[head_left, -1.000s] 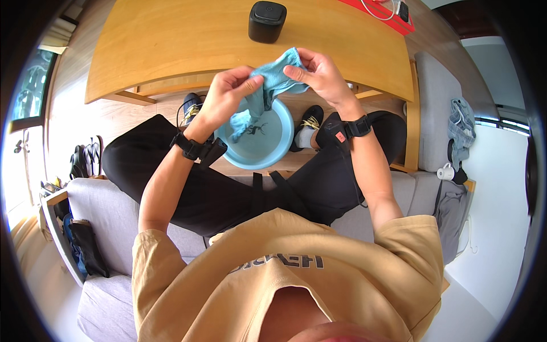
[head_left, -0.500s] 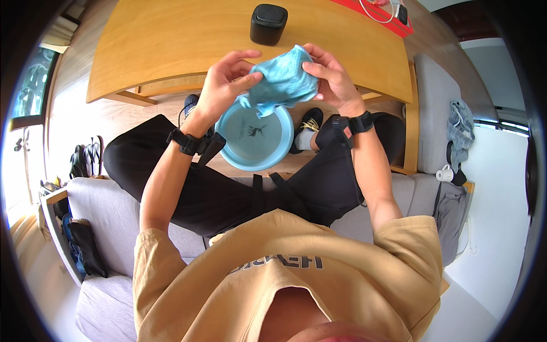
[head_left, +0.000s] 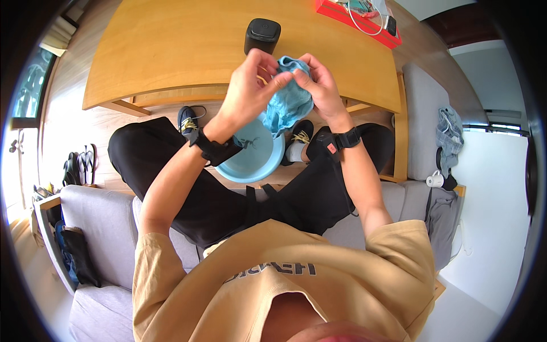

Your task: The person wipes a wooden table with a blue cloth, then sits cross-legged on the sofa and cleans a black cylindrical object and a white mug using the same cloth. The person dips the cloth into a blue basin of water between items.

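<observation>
A crumpled light-blue cloth (head_left: 289,105) hangs between my hands, above the near edge of the wooden table and the far rim of the basin. My right hand (head_left: 322,91) pinches its upper right part, thumb on the near side. My left hand (head_left: 250,88) is closed at its upper left, with the thumb reaching toward the right thumb; some of its fingers are hidden behind the cloth. The round light-blue basin (head_left: 256,174) sits on the floor between my feet. A dark animal figure shows on its bottom, and my left forearm and the cloth cover part of it.
On the wooden table (head_left: 171,51) stand a black rounded box (head_left: 262,35) and a red tray (head_left: 359,23) with a white cable and small items. A grey sofa (head_left: 99,219) lies under me. Sandals (head_left: 85,162) lie at left; a white mug (head_left: 435,179) stands at right.
My hands have come closer together, their thumbs nearly meeting at the cloth's top. The cloth, earlier stretched wide, now hangs bunched and narrower. The whole view has shifted slightly.
</observation>
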Available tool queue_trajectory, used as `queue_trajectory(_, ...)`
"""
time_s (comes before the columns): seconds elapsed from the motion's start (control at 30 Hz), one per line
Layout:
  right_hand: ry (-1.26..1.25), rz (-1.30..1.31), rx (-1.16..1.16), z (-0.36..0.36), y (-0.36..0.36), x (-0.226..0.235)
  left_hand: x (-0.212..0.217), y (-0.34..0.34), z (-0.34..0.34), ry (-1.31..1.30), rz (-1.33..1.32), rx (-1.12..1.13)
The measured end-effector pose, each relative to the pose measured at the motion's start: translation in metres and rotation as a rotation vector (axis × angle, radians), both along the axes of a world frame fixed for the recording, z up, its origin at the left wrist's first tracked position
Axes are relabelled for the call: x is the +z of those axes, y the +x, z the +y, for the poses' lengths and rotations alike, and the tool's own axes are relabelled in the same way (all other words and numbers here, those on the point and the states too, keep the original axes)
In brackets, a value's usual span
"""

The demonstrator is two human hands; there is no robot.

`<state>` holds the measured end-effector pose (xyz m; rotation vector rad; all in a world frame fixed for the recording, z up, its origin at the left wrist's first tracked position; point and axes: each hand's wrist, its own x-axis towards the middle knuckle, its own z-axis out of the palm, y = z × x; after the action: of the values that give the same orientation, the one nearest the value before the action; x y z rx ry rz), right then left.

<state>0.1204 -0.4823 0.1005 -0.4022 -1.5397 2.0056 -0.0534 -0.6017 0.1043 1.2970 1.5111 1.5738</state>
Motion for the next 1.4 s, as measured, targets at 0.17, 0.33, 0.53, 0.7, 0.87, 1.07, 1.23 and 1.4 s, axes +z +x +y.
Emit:
queue_trajectory(0.17,-0.382,0.316,0.009,0.001,0.005,0.002,0.003,0.028,-0.007,0.225,0.405,0.055)
queue_trajectory(0.33,-0.28,0.48,-0.344,0.012,-0.013,-0.022,0.019,0.021,0.013,0.086,0.148,0.077)
queue_trajectory(0.53,0.079,0.111,-0.612,-0.012,-0.031,-0.064,0.032,0.035,0.032,0.117,0.467,0.05)
queue_trajectory(0.7,-0.165,0.287,-0.404,0.007,-0.019,-0.046,0.022,0.04,0.034,0.144,0.949,0.158)
queue_trajectory(0.87,-0.956,0.597,0.122,0.036,-0.009,-0.025,0.022,-0.026,0.056,0.149,0.683,0.234)
queue_trajectory(1.07,-1.165,0.754,0.224,0.052,0.007,-0.025,-0.016,-0.094,0.079,-0.065,0.414,0.137)
queue_trajectory(1.23,-1.005,0.774,0.238,0.067,0.02,-0.017,-0.066,-0.092,0.095,0.075,0.6,0.139)
queue_trajectory(1.4,-0.934,0.785,0.111,0.073,0.029,-0.007,-0.068,-0.108,0.11,-0.2,0.279,-0.062)
